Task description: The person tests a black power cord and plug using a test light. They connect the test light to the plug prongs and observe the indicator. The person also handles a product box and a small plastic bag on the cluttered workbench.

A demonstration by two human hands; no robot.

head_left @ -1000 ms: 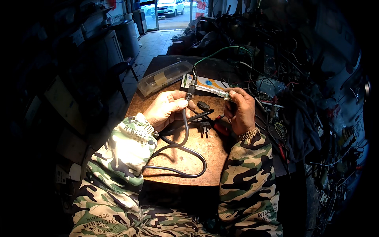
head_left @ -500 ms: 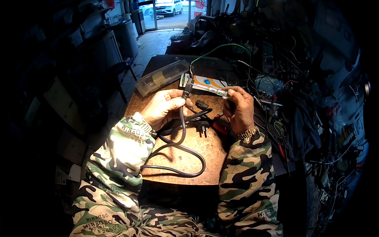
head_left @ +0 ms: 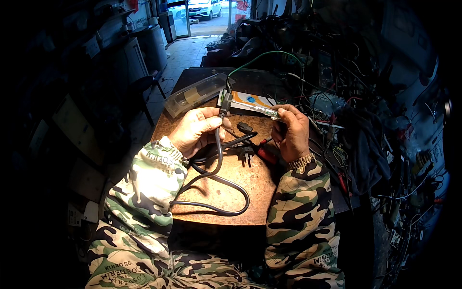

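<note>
Pinched between the thumb and fingers of my left hand (head_left: 196, 131) is the black connector (head_left: 224, 106) of a power cord (head_left: 246, 192), which loops over the wooden tabletop. A green wire (head_left: 262, 55) runs to the connector's upper end. My right hand (head_left: 292, 131) grips a clear-handled voltage tester screwdriver (head_left: 264, 111), its shaft pointing left to the side of the connector; whether the tip touches, I cannot tell. Below and between the hands lie a three-pin plug (head_left: 246, 155), another small black connector (head_left: 245, 127) and a red-handled tool (head_left: 267, 154).
Behind the hands, a clear plastic case (head_left: 192, 95) and a white-and-orange box (head_left: 255, 102) sit on the wooden table (head_left: 226, 219). Tangled wires, a multimeter (head_left: 326, 67), red-handled pliers (head_left: 342, 183) and dark cloth (head_left: 368, 164) crowd the right side. A stool (head_left: 142, 85) stands left.
My left hand and the connector have shifted slightly left, and the green wire's end moved with them. My right hand stays nearly in place with the tester screwdriver.
</note>
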